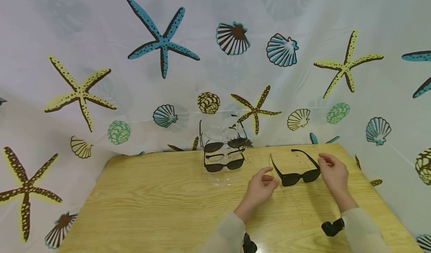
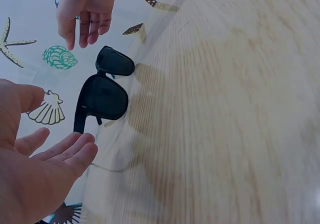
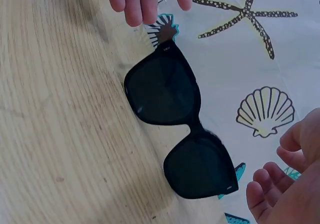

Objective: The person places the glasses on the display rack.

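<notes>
Black sunglasses [image 1: 292, 179] with dark lenses stand on the table at the right, their temples unfolded toward the back. In the right wrist view the sunglasses [image 3: 165, 89] show lenses-first. My left hand [image 1: 260, 188] is beside their left hinge, fingers relaxed and holding nothing. At the opposite side, my right hand [image 1: 334, 170] hovers near the right hinge with loosely bent fingers. Both wrist views show gaps between the right hand and the frame; whether the left fingertips [image 2: 86, 140] touch the left temple I cannot tell.
Left of the hands, a clear display stand [image 1: 222, 181] holds dark sunglasses [image 1: 225, 166], thin-rimmed glasses [image 1: 215, 157] and another pair of sunglasses [image 1: 214, 146] one above another. The wooden table [image 1: 141, 204] meets a curtain [image 1: 188, 81] printed with shells and starfish.
</notes>
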A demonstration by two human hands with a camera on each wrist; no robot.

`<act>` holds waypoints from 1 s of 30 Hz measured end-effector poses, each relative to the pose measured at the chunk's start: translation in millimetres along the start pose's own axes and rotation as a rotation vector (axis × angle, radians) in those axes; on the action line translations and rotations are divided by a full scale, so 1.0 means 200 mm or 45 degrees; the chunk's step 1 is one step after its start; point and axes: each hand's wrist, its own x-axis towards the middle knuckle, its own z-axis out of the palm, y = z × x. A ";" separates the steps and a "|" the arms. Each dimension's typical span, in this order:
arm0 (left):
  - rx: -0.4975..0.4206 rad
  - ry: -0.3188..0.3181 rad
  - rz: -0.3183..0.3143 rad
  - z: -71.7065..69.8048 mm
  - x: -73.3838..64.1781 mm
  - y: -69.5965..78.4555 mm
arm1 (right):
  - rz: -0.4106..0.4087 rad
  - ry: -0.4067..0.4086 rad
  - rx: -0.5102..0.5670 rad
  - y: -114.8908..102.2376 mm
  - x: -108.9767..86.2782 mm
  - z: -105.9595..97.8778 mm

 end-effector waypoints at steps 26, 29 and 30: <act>0.001 0.035 -0.046 0.19 0.08 -0.07 | 0.044 -0.169 0.015 0.20 0.03 0.00; 0.011 0.032 -0.028 0.18 0.08 -0.08 | 0.061 -0.175 0.022 0.21 0.02 0.01; 0.014 0.033 -0.019 0.18 0.08 -0.08 | 0.073 -0.179 0.028 0.21 0.02 0.01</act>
